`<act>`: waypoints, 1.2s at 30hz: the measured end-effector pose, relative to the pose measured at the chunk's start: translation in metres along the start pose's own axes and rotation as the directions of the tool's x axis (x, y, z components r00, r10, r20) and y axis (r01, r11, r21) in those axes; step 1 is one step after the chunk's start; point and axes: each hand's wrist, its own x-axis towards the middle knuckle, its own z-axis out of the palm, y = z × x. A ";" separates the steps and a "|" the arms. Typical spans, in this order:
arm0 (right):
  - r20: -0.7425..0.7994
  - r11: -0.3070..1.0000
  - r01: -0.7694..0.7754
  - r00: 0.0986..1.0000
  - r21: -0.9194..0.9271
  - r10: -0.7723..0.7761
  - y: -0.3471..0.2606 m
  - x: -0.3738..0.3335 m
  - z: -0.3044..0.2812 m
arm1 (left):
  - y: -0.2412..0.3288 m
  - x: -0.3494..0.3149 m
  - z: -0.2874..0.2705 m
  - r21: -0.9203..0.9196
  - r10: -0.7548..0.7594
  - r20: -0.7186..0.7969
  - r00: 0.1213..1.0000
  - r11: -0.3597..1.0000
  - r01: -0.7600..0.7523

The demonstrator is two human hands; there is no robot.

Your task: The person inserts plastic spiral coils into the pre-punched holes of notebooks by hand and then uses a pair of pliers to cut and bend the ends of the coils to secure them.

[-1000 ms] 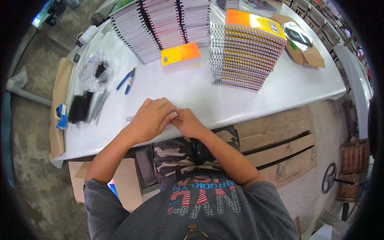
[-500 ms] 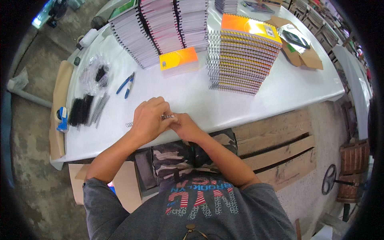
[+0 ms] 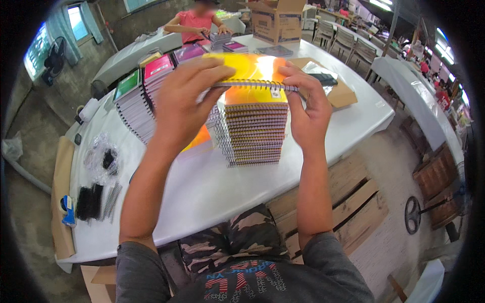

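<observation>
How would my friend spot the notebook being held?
Find the white table, then the yellow-topped notebook stack on it. Above that stack in the picture, the left hand and right hand hold a yellow notebook, coiled edge toward the person. Unlike the stacked ones, it's gripped in both hands.

Bare desk [image 3: 217, 197] offers passage at seven o'clock from the yellow notebook stack [image 3: 255, 134], and at three beyond the right hand [image 3: 309, 110]. A held notebook [image 3: 243, 65] bars twelve o'clock; green- and pink-covered piles [image 3: 134, 110] block ten, cardboard [image 3: 345, 96] two.
</observation>
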 end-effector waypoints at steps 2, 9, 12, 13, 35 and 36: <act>0.067 0.978 -0.104 0.991 -0.181 0.118 0.033 -0.004 -0.017 | -0.015 -0.017 0.041 0.014 -0.035 0.050 0.998 0.999 0.035; -0.042 0.902 -0.414 0.906 0.123 0.422 0.055 -0.049 -0.014 | -0.008 -0.062 0.084 -0.264 -0.583 -0.072 0.809 0.794 0.548; -0.248 0.894 -0.420 0.892 -0.154 0.377 0.056 -0.049 0.022 | 0.007 -0.057 0.097 -0.366 -0.776 -0.110 0.621 0.613 0.700; -0.243 0.896 -0.417 0.895 -0.153 0.375 0.054 -0.049 0.027 | 0.011 -0.054 0.098 -0.373 -0.825 -0.131 0.550 0.555 0.744; -0.274 0.941 -0.339 0.907 -0.021 0.321 -0.004 -0.139 0.054 | -0.070 -0.252 0.057 0.507 -0.449 0.346 0.824 0.828 0.238; -0.142 0.855 -0.509 0.843 0.098 0.519 -0.007 -0.151 0.057 | -0.060 -0.250 0.047 0.425 -0.544 0.388 0.744 0.822 0.379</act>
